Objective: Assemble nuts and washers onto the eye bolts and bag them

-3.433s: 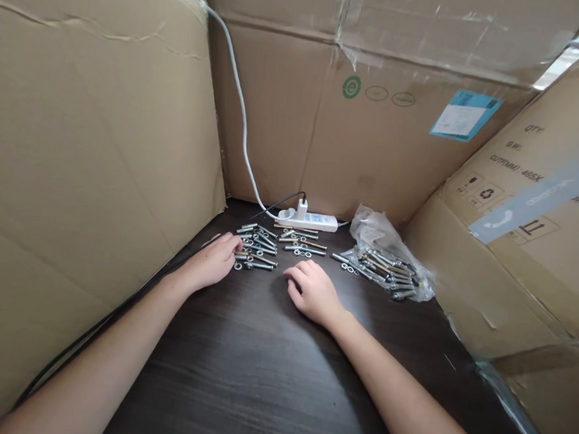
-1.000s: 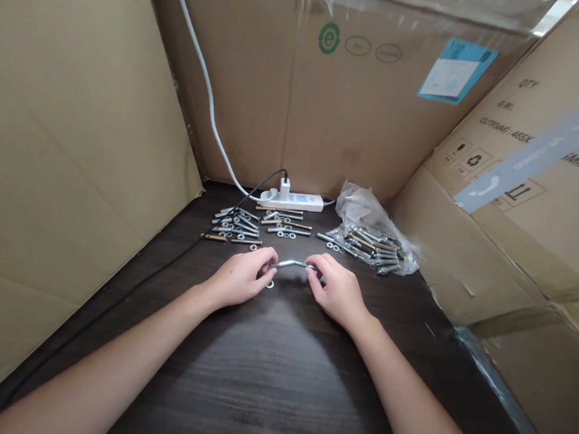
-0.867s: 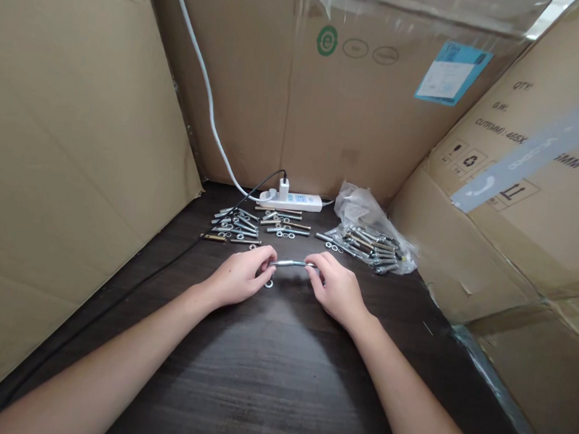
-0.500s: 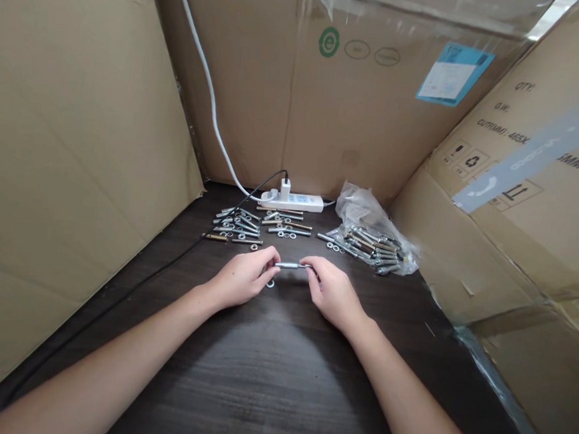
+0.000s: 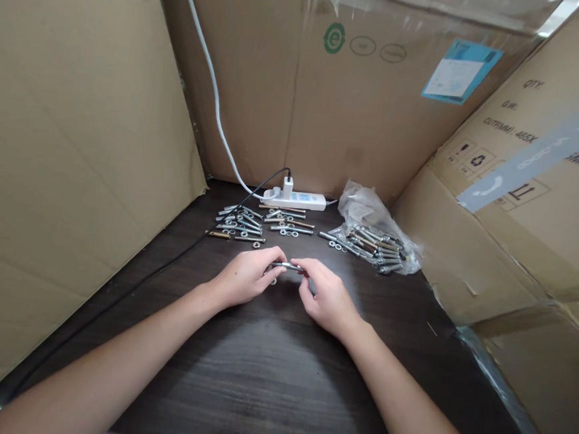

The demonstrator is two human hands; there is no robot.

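A shiny rod [image 5: 290, 266]
The left hand [image 5: 247, 277] pinches it; the right hand [image 5: 327, 295] touches it, but I can't tell if it's gripping.

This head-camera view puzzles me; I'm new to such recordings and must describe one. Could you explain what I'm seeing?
There is no machine here: a person works bare-handed. Every picture comes from one camera worn on the head, looking forward and down, so the forearms enter from below.

The left hand grips a slim, silver metal rod; the fingers of the right hand meet its other end, how firmly I can't tell.

On the dark, wood-grained table lie silver and brass-coloured metal bolts, nuts and washers, a long white plastic power strip behind them, and a crumpled clear plastic bag with more metal pieces. Brown cardboard stands around.
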